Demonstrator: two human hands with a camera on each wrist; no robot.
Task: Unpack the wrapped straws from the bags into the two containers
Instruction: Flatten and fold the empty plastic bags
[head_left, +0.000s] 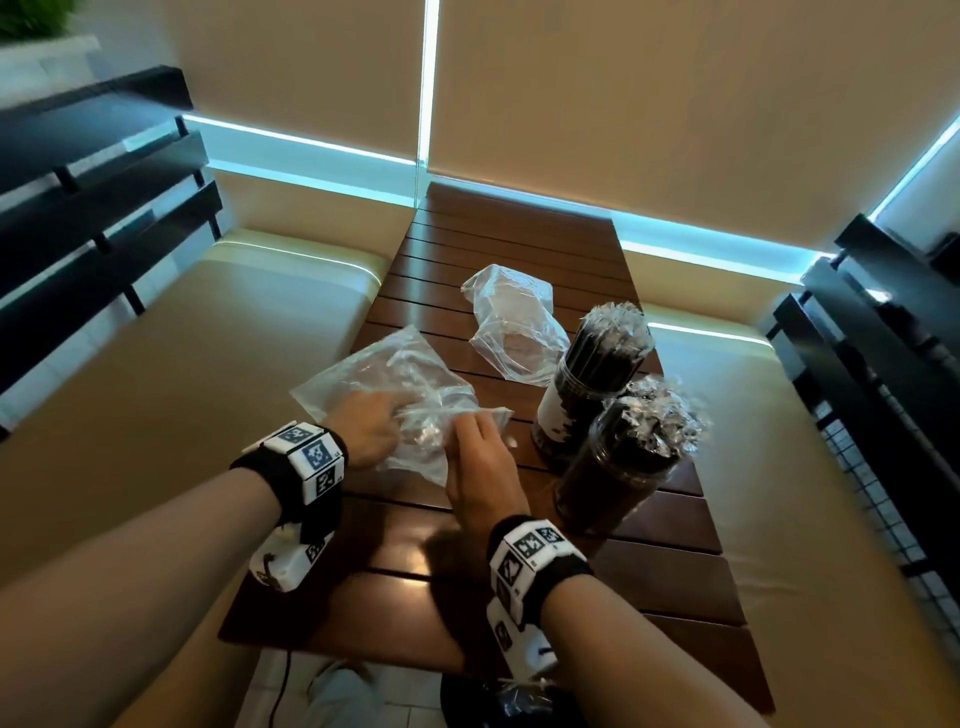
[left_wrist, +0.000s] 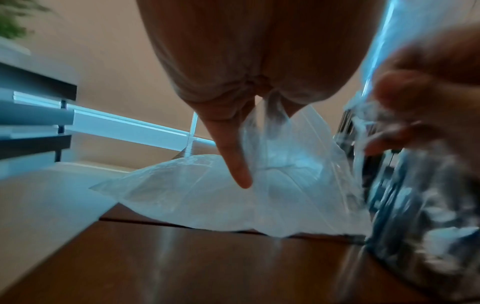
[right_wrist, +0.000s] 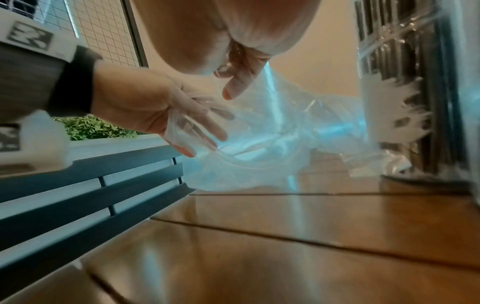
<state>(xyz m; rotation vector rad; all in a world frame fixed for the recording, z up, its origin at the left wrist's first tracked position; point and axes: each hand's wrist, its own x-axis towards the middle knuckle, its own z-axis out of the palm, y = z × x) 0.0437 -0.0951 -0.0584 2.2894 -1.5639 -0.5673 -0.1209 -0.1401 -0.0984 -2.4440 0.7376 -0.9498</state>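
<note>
Near bag (head_left: 384, 395) lies centre frame on the surface (head_left: 519, 234), mouth toward the right hand (head_left: 480, 467). Right fingers (right_wrist: 233, 86) pinch its edge; left hand (head_left: 366, 423) pinches the film too. Both containers (head_left: 597, 384) stand full, right of centre.

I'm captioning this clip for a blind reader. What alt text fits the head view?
Seen from above, a person's left hand and right hand handle a clear plastic bag on a dark slatted wooden table. Right of it stand two containers packed with wrapped black straws; a second crumpled bag lies behind.
</note>
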